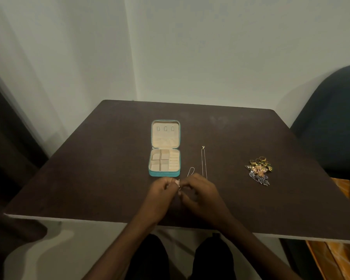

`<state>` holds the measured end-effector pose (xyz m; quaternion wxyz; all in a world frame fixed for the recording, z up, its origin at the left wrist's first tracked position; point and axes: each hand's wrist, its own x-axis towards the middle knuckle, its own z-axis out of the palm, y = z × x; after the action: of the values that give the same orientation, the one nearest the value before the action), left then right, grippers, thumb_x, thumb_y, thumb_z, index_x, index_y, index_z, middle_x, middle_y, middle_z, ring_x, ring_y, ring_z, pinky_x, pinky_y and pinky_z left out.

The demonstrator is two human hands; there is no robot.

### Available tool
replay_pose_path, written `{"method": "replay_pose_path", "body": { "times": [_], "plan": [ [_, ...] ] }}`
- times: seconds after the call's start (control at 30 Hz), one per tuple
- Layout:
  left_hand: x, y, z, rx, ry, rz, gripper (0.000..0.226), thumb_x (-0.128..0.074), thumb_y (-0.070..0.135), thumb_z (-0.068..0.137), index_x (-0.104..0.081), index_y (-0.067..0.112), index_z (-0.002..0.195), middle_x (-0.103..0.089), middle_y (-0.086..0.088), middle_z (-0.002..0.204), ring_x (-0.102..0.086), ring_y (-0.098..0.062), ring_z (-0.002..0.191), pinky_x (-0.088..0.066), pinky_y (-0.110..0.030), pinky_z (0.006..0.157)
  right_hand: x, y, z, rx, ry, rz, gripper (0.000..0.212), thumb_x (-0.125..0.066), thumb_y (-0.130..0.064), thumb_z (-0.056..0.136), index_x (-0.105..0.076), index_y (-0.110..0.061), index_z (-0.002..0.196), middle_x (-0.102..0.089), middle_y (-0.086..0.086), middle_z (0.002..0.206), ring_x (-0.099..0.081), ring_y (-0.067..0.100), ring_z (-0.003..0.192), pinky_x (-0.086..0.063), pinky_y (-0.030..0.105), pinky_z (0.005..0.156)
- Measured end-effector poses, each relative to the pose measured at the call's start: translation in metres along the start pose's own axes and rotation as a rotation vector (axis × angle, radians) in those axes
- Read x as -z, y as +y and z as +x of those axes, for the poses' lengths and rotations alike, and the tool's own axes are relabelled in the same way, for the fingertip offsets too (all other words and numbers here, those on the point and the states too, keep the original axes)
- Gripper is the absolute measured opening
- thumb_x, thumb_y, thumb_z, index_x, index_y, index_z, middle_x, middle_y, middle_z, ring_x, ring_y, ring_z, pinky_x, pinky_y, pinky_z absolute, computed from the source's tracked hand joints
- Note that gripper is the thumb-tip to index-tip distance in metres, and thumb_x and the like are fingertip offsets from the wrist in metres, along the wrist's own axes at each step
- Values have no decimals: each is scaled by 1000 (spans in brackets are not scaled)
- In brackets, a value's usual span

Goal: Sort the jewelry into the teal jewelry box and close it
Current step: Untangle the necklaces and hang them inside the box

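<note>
At a dark table [109, 178], a person's left hand [162, 190] and right hand [200, 193] meet just near of the open teal jewelry box [164, 172], both pinching a thin chain [191, 170]. A second chain [204, 160] lies right of the box; a jewelry pile [259, 170] sits farther right.

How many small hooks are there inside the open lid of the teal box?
3. They stand in one row near the top of the lid of the teal jewelry box: left hook, middle hook, right hook. None seems hidden.
</note>
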<state>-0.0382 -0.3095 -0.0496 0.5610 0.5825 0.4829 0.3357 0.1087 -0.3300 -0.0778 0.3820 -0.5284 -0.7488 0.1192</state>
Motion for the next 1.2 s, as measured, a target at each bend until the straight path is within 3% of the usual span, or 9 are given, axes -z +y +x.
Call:
{"method": "replay_pose_path", "body": {
  "times": [0.23,0.4,0.6,0.7,0.83,0.93,1.03,1.13,1.2],
  "plan": [
    [5,16,-2,82,14,-243,33,-50,16,92,-59,15,61,-54,3,52,-47,-9,53,-40,-25,56,8,-16,5,84,165,33,19,-66,-29,80,-67,-12,90,-66,-2,88,-49,-7,84,-36,1,74],
    [4,27,-10,57,5,-310,36,-50,17,93,-58,17,58,-46,4,51,-42,-7,50,-39,-23,53,13,-29,9,13,243,126,13,-62,-26,81,-68,-16,78,-60,-14,78,-52,-10,73,-38,4,66],
    [2,34,-16,-181,148,-148,16,-51,9,92,-61,6,80,-52,0,61,-43,-3,53,-38,-15,50,31,-46,12,-180,139,488,16,-63,-6,85,-63,-18,75,-67,-9,68,-59,0,62,-45,13,61],
    [2,39,-16,-347,206,-118,5,-55,10,92,-60,12,91,-61,-1,80,-57,3,68,-49,-14,63,41,-53,17,-186,56,529,16,-61,-5,87,-64,-16,76,-64,-2,63,-58,7,58,-47,17,59],
    [3,48,-20,-426,90,-55,18,-51,10,93,-64,16,103,-68,7,97,-63,2,91,-48,-14,79,48,-60,22,-158,46,510,19,-62,-13,86,-63,-25,71,-54,-6,56,-45,8,53,-39,19,52],
    [7,54,-25,-407,8,-107,22,-49,9,92,-70,18,94,-74,4,88,-67,-8,87,-53,-19,77,53,-62,23,-161,45,455,9,-64,-23,84,-68,-20,76,-58,7,59,-47,17,52,-41,27,52],
    [11,54,-24,-363,-22,-82,26,-53,23,87,-73,7,92,-73,-10,84,-68,-24,85,-54,-33,81,58,-63,22,-110,67,307,6,-67,-21,80,-71,-18,78,-64,-8,64,-55,4,58,-41,15,58],
    [17,55,-24,-293,-34,-59,31,-56,35,79,-74,10,83,-73,-3,74,-66,-9,72,-55,-28,74,61,-65,22,-77,120,188,6,-70,-13,80,-72,-19,81,-55,-21,60,-54,-4,62,-38,6,58],
    [22,56,-23,-271,-40,4,26,-58,35,80,-75,15,78,-69,-7,68,-61,-10,66,-55,-34,73,62,-66,22,-45,144,116,5,-69,-16,79,-72,-19,83,-53,-22,66,-53,-7,64,-37,4,58]
  ]
}}
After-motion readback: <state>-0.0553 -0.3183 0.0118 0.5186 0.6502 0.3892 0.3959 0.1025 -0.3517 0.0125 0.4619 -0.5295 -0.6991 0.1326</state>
